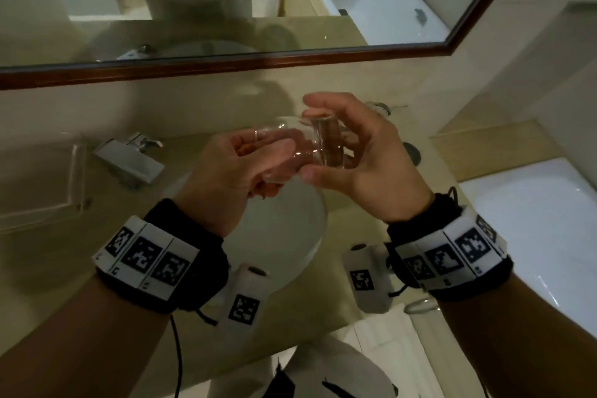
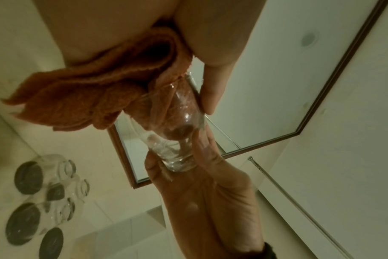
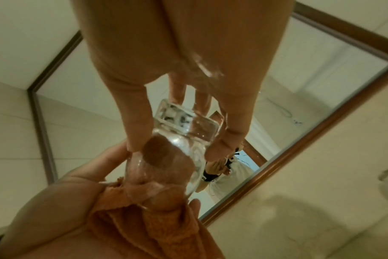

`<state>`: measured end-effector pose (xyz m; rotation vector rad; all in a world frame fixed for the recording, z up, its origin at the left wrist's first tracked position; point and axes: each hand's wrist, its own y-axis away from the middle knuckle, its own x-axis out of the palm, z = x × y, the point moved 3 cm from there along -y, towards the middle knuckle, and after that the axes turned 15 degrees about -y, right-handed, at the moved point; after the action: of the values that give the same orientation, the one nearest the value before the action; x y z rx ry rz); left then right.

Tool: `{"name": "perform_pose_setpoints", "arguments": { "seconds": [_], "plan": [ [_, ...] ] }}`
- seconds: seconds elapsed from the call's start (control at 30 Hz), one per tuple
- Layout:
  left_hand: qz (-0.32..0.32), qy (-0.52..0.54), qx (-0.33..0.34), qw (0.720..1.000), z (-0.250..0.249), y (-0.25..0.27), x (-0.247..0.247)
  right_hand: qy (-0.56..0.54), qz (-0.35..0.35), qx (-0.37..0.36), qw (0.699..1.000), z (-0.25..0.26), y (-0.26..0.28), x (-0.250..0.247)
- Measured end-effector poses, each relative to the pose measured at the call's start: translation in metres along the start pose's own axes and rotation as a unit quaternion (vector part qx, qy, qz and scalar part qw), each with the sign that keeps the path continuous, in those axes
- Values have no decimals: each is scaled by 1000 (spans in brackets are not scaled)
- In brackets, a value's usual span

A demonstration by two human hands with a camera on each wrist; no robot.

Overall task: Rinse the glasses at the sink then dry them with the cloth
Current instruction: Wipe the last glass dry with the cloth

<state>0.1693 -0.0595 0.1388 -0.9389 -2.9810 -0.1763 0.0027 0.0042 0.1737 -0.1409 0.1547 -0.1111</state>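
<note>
- Glass (image 1: 303, 147) held on its side above the sink (image 1: 290, 236), at centre of the head view, base toward 3 o'clock, mouth toward 9.
- Right hand (image 1: 358, 155) curled round the thick base; fingertips (image 3: 137, 138) and thumb clamped on opposite sides of it.
- Left hand (image 1: 232, 171) bunched round an orange cloth (image 2: 89, 94), thumb (image 2: 210, 98) laid along the glass wall.
- Cloth stuffed through the mouth into the glass; wad seen through the wall in the right wrist view (image 3: 157, 156), loose folds spilling out over the left palm.
- Droplets on the right palm in the right wrist view.
- Tap (image 1: 129, 158) at 9 o'clock of the glass on the table (image 1: 371, 203), clear tray (image 1: 42, 178) further toward 9.
- More glasses (image 2: 64, 189) on dark coasters (image 2: 28, 177) at 7 o'clock in the left wrist view, lying or standing not readable at that angle.
- Mirror (image 1: 355, 52) with a brown frame along 12 o'clock; bathtub (image 1: 533, 236) at 4 o'clock.
- Marker bands on both wrists.
</note>
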Motion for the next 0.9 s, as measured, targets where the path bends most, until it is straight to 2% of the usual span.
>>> {"name": "perform_pose_setpoints", "arguments": {
  "seconds": [0.17,0.3,0.47,0.57,0.77,0.9],
  "plan": [
    [53,-28,11,998,1,-21,36,-6,-117,97,988,-17,8,-33],
    [99,-58,18,993,4,-45,69,-32,-131,122,983,-28,11,-69],
    [48,-39,-21,998,15,-81,114,-67,-106,63,990,-55,11,-136],
    [55,-37,-43,997,24,-106,147,-93,-104,83,987,-75,11,-182],
    [7,-44,-99,994,62,-160,208,-61,-163,97,980,-117,3,-263],
    [-39,-58,-143,987,84,-185,235,-19,-230,113,966,-147,-3,-313]
  ]
}}
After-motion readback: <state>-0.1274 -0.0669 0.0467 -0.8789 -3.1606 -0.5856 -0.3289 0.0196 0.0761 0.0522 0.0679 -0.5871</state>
